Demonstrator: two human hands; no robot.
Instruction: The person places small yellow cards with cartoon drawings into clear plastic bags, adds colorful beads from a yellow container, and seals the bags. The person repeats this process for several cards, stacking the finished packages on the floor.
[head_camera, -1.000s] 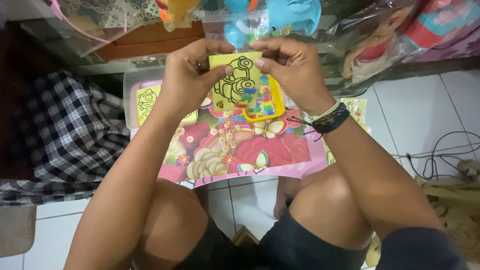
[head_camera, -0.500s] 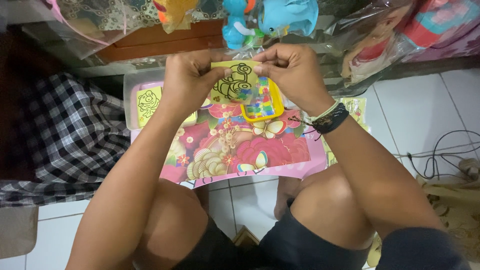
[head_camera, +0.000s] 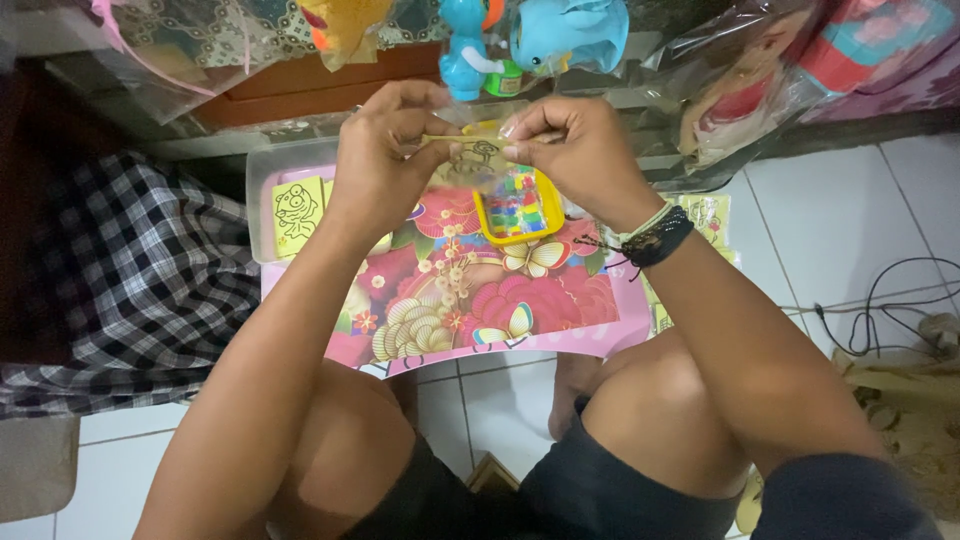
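As I see it, left hand (head_camera: 385, 150) & right hand (head_camera: 570, 150) pinch the yellow card (head_camera: 470, 150) by its top edge, flat over the bead tray (head_camera: 517, 207), above the floral table (head_camera: 470, 290).

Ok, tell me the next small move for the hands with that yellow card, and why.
Probably lower the yellow card flat again. The left hand and right hand pinch its top edge from either side, and it is tipped almost edge-on to the camera, so its drawing barely shows. It hangs just above the yellow tray of coloured bits on the flowered board.
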